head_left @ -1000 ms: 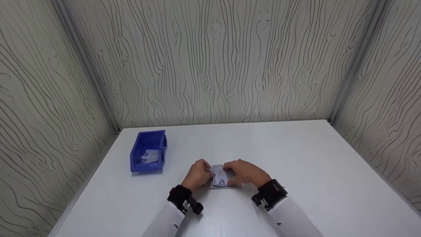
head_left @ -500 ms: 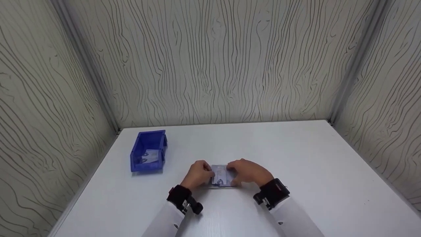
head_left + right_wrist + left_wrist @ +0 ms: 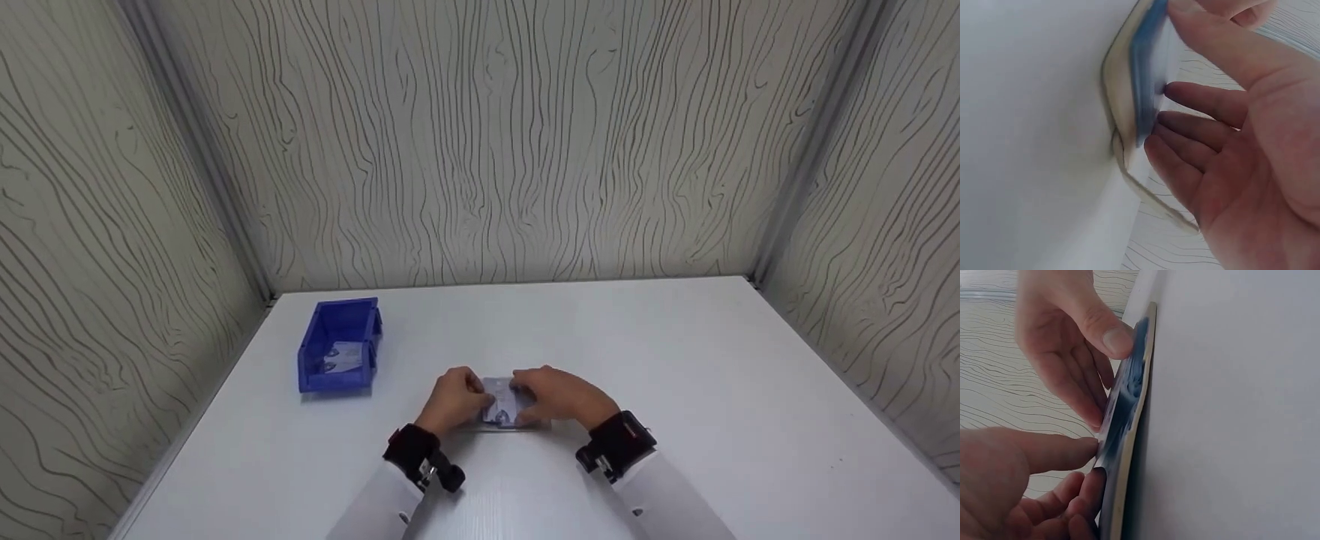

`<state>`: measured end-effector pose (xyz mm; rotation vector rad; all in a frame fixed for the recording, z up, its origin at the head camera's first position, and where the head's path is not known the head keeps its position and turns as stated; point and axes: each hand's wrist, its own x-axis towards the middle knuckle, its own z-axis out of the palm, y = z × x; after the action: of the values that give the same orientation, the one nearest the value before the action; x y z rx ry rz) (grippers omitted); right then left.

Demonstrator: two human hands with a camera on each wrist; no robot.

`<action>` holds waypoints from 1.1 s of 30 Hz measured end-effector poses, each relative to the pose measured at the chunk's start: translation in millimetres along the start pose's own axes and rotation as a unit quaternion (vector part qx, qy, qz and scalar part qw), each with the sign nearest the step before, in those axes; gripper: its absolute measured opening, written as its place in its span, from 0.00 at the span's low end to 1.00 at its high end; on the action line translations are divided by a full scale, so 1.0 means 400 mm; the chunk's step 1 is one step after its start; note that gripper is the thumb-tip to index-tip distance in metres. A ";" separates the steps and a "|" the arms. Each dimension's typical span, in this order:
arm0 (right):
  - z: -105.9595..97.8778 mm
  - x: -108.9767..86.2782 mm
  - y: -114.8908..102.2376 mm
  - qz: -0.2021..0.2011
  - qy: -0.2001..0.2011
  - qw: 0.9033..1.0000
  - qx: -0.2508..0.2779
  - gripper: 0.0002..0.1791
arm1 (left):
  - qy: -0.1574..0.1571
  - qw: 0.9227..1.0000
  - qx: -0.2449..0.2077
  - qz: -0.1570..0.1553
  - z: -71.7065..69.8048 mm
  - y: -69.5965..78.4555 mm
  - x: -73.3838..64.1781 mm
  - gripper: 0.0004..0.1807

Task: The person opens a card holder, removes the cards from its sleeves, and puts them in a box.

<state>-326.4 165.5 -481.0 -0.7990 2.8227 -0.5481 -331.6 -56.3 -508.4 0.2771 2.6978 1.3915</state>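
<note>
A small stack of printed blue-and-white cards (image 3: 501, 401) lies on a flat thing with a pale beige edge (image 3: 1123, 478) on the white table. My left hand (image 3: 454, 399) pinches the left edge of the cards between thumb and curled fingers. From the right, my right hand (image 3: 564, 396) spans the stack, its thumb at the near edge and its fingers toward the far edge. In the right wrist view the cards' blue edge (image 3: 1143, 79) shows beside the fingertips, and a beige strap (image 3: 1157, 199) sticks out from the flat thing. The hands cover both ends of it.
A blue open-front bin (image 3: 335, 381) stands on the left of the table, with similar cards (image 3: 345, 357) inside. Patterned panels (image 3: 480, 150) wall the table at the back and both sides.
My right hand shifts slightly right, then back left against the cards. The left thumb now reaches a little farther over the stack. The bin stays put.
</note>
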 end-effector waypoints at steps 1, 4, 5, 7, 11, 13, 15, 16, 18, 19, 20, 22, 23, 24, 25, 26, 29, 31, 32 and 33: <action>0.000 0.002 0.000 0.003 0.000 1.000 -0.001 0.24 | -0.001 1.000 0.001 -0.002 0.000 0.000 0.000 0.10; -0.002 0.004 -0.003 0.012 -0.001 1.000 -0.001 0.23 | -0.001 1.000 0.005 -0.005 0.000 0.001 0.002 0.10; -0.002 0.003 -0.005 0.015 -0.003 1.000 0.001 0.23 | -0.002 1.000 0.007 -0.009 0.000 0.001 0.004 0.10; -0.004 0.002 -0.009 0.018 -0.005 1.000 0.000 0.23 | -0.002 1.000 0.009 -0.012 0.001 0.001 0.004 0.10; 0.000 0.000 -0.006 -0.006 -0.002 1.000 0.007 0.27 | 0.000 1.000 0.012 -0.014 0.002 0.003 0.002 0.09; 0.002 0.000 -0.003 -0.024 -0.003 1.000 0.010 0.27 | 0.000 1.000 0.011 -0.012 0.002 0.003 0.000 0.09; 0.002 0.000 -0.001 -0.037 -0.003 0.999 0.015 0.27 | 0.000 1.000 0.010 -0.011 0.002 0.002 -0.001 0.09; 0.002 0.000 -0.001 -0.041 -0.004 0.999 0.012 0.27 | -0.002 1.000 0.009 -0.011 0.001 0.003 -0.003 0.09; 0.001 -0.001 0.000 -0.043 -0.003 0.999 0.010 0.25 | -0.003 1.000 0.009 -0.012 0.000 0.003 -0.003 0.09; 0.001 0.000 0.000 -0.043 -0.001 0.999 0.009 0.25 | -0.005 1.000 0.010 -0.013 -0.001 0.004 -0.002 0.09; 0.001 0.000 0.001 -0.041 0.000 0.999 0.009 0.25 | -0.005 1.000 0.011 -0.015 -0.001 0.004 -0.002 0.09; 0.001 0.001 0.001 -0.039 0.001 0.999 0.006 0.25 | -0.006 1.000 0.011 -0.020 -0.003 0.006 -0.001 0.09; 0.002 0.002 0.002 -0.037 0.000 0.999 0.005 0.26 | -0.005 1.000 0.011 -0.024 -0.003 0.007 -0.001 0.08; 0.004 0.003 0.002 -0.036 0.000 0.999 0.003 0.26 | -0.005 1.000 0.010 -0.029 -0.003 0.008 -0.001 0.08; 0.005 0.004 0.003 -0.036 0.000 0.999 0.001 0.26 | -0.002 0.999 0.008 -0.035 -0.003 0.010 -0.001 0.08; 0.007 0.005 0.004 -0.035 0.000 0.999 0.000 0.26 | 0.000 0.999 0.006 -0.043 -0.003 0.012 -0.002 0.08; 0.010 0.007 0.007 -0.033 0.001 0.999 -0.001 0.26 | 0.004 0.998 -0.015 -0.066 -0.005 0.023 -0.005 0.16; 0.010 0.008 0.006 -0.034 0.005 0.999 0.004 0.26 | 0.000 0.996 -0.040 -0.081 -0.007 0.032 -0.008 0.23; 0.009 0.008 0.005 -0.034 0.005 0.999 0.005 0.26 | -0.005 0.995 -0.054 -0.087 -0.008 0.035 -0.009 0.25; 0.009 0.008 0.004 -0.034 0.007 0.999 0.004 0.26 | -0.013 0.993 -0.067 -0.091 -0.008 0.038 -0.010 0.27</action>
<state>-328.7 163.9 -485.2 -0.8950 2.8129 -0.5765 -326.3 -51.3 -494.2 0.0361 2.5199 1.4942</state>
